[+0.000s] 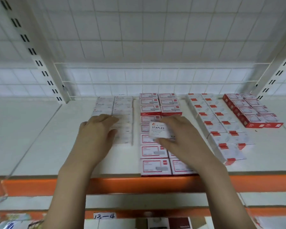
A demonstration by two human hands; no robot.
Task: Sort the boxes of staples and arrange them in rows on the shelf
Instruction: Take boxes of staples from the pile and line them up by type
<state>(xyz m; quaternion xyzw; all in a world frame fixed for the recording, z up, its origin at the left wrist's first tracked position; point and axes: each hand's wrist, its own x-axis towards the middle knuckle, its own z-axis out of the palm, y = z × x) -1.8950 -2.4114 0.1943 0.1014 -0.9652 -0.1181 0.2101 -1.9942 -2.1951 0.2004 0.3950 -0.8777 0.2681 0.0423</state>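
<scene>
On the white shelf lie four groups of staple boxes in double rows. My left hand lies flat with straight fingers on the white boxes marked STAPLES at the left. My right hand pinches one white STAPLES box between thumb and fingers, just above the red-framed boxes in the middle. Further right run white boxes with red corners and a short block of red boxes.
The shelf has an orange front beam and slotted white uprights at both back corners. A wire grid panel closes the back. Below, a label reads 13-4 above more goods on a lower shelf.
</scene>
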